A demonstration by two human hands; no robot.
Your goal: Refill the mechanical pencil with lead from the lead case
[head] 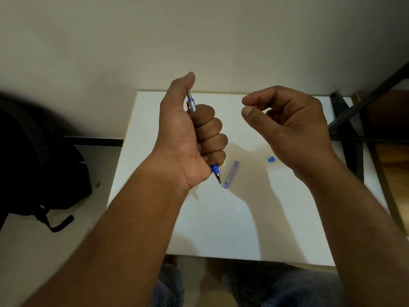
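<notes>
Mechanical pencil (pixel 192 105) clamped in the left hand (pixel 188 134) fist, tip down; right hand (pixel 285 120) pinched together — whether on lead, I cannot tell — a thin lead could snap if jabbed off-centre

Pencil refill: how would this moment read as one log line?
left hand: fist around mechanical pencil, tip down | right hand: pinched, contents unclear | lead case, blue cap: on table

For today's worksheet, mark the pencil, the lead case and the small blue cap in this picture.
pencil (pixel 191 105), head view, on its silver upper barrel.
lead case (pixel 231 174), head view, mid-body, lying on the table.
blue cap (pixel 271 159), head view, its centre.
</notes>
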